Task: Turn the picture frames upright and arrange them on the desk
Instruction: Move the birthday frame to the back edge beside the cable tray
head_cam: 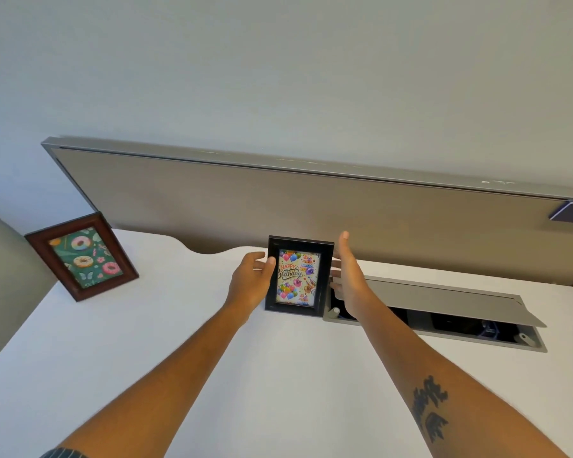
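A black picture frame with a "Happy Birthday" balloon print stands upright near the back of the white desk, facing me. My left hand grips its left edge, thumb on the front. My right hand is at its right side with fingers straight and apart; some fingertips reach behind the frame. A brown wooden frame with a doughnut print on green stands upright at the far left corner, tilted back, untouched.
A tan divider panel runs along the desk's back edge. Right of the black frame, a grey cable hatch is propped open over a dark recess with cables inside. The desk's left edge drops off beside the brown frame.
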`<act>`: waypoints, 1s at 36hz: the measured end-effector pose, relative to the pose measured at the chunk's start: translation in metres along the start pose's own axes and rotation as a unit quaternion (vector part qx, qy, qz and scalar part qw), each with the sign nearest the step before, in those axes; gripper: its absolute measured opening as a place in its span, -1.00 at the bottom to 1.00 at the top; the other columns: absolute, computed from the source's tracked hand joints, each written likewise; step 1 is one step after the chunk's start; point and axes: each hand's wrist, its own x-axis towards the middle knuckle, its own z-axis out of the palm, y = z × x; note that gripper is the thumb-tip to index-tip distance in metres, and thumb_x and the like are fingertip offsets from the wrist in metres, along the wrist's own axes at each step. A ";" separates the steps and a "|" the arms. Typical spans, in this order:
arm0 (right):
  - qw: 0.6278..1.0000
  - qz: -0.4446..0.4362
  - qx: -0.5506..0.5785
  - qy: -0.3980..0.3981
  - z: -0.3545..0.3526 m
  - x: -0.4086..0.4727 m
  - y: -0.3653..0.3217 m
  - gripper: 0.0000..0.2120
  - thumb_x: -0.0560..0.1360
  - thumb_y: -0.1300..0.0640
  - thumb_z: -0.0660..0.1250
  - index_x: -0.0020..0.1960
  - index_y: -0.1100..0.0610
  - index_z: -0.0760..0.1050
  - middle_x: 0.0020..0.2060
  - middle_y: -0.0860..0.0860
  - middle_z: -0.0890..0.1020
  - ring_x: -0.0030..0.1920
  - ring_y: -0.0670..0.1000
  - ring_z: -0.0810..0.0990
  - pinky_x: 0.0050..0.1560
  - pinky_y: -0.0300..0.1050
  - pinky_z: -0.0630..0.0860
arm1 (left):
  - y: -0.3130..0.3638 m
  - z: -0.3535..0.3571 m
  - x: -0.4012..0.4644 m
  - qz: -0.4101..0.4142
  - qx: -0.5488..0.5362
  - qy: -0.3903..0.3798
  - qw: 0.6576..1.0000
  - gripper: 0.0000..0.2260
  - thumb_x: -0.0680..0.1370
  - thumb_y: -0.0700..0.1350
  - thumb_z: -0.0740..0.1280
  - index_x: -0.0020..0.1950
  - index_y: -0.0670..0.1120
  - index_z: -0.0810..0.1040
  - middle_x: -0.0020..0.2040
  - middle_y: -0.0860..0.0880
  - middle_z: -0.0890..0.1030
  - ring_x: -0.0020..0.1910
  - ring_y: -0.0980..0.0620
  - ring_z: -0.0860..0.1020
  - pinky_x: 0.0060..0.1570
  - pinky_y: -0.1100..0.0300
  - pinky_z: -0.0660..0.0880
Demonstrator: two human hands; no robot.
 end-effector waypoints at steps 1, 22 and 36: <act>1.000 -0.021 -0.004 0.017 -0.003 -0.003 0.003 -0.14 0.58 -0.54 0.01 0.61 0.04 0.35 0.56 0.09 0.49 0.55 0.20 0.44 0.55 0.24 0.32 | -0.005 0.001 -0.006 0.006 0.004 -0.004 1.000 -0.55 0.67 0.14 0.27 0.50 -0.04 0.40 0.44 -0.11 0.55 0.38 -0.13 0.54 0.15 0.10 0.54; 0.792 -0.272 -0.535 0.116 -0.100 -0.161 0.161 -0.33 0.67 -0.19 0.26 0.66 0.15 0.30 0.72 0.13 0.18 0.73 0.19 0.08 0.69 0.25 0.09 | -0.075 0.007 -0.237 0.073 0.256 -0.121 0.956 -0.24 0.66 0.31 0.07 0.70 0.03 -0.20 0.69 -0.01 -0.31 0.67 -0.05 -0.31 0.62 -0.15 -0.25; 0.741 -0.311 -0.577 0.147 -0.172 -0.290 0.204 -0.29 0.67 -0.23 0.10 0.67 0.19 0.30 0.71 0.16 0.18 0.72 0.24 0.11 0.67 0.38 0.13 | -0.052 0.063 -0.347 0.132 0.263 -0.201 0.934 -0.24 0.65 0.34 0.06 0.70 0.05 -0.21 0.70 0.00 -0.28 0.67 -0.03 -0.31 0.62 -0.14 -0.28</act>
